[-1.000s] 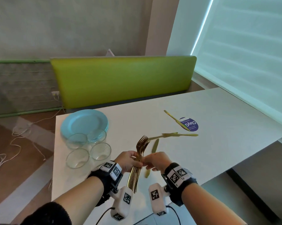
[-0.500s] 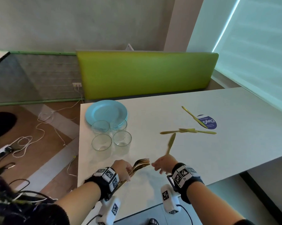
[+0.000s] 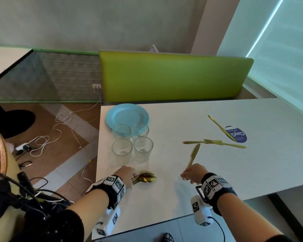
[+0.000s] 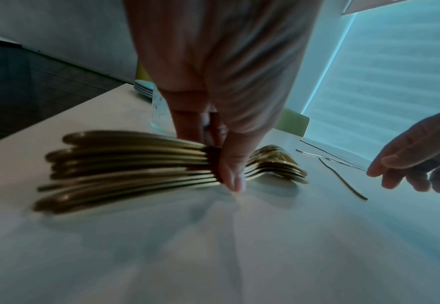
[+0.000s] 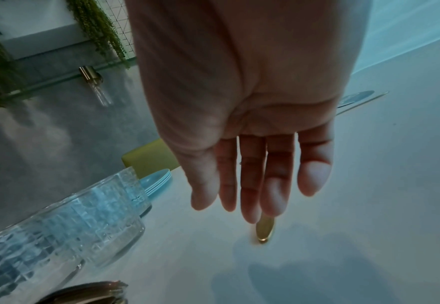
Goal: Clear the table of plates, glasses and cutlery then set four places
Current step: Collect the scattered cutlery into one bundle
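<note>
My left hand (image 3: 129,174) grips a bundle of gold cutlery (image 3: 146,178) that lies flat on the white table (image 3: 225,175), just in front of the glasses. In the left wrist view its thumb and fingers (image 4: 233,174) curl round the middle of the bundle (image 4: 125,164). My right hand (image 3: 189,173) hovers with straight fingers (image 5: 273,195) over the handle end of a gold knife (image 3: 193,155), whose tip shows past them (image 5: 264,230). Three more gold knives lie farther right, two crossed (image 3: 214,142) and one on a purple sticker (image 3: 220,128).
Several clear glasses (image 3: 122,149) stand close together behind my left hand, with a stack of light blue plates (image 3: 127,116) behind them. A green bench back (image 3: 173,75) runs along the table's far side. Cables (image 3: 60,133) trail over the floor at the left.
My left hand has lowered the cutlery bundle from upright to flat on the table by the glasses. My right hand let go of it and moved right, over the nearest knife.
</note>
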`<state>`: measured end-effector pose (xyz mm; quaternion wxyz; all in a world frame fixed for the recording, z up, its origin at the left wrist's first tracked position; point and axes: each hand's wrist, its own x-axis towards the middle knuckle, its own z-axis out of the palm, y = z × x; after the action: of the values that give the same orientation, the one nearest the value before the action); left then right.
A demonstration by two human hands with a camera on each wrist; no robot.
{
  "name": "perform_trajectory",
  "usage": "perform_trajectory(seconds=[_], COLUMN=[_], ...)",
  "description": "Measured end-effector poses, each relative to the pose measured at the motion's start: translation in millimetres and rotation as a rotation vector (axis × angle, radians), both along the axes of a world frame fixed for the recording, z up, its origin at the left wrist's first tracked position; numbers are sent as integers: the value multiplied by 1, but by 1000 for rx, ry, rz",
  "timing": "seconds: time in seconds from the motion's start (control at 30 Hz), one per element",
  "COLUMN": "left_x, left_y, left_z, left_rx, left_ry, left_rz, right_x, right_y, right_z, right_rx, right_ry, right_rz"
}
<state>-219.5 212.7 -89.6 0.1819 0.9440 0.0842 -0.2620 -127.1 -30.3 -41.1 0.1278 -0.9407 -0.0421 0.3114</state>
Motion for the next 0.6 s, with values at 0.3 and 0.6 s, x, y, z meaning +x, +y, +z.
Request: perform_trajectory(seconds=[0.3,0.6], left_x=[1,-3], left_y=[-2,-8], left_z=[8,4], left_rx=[23,-1], left_ry=[31,-63], left_rz=[-44,89], right_x=[5,12], right_y=[7,1], right_z=[7,12], right_rx=[-41,-96], right_ry=[-15,-70], right_rz=[64,128])
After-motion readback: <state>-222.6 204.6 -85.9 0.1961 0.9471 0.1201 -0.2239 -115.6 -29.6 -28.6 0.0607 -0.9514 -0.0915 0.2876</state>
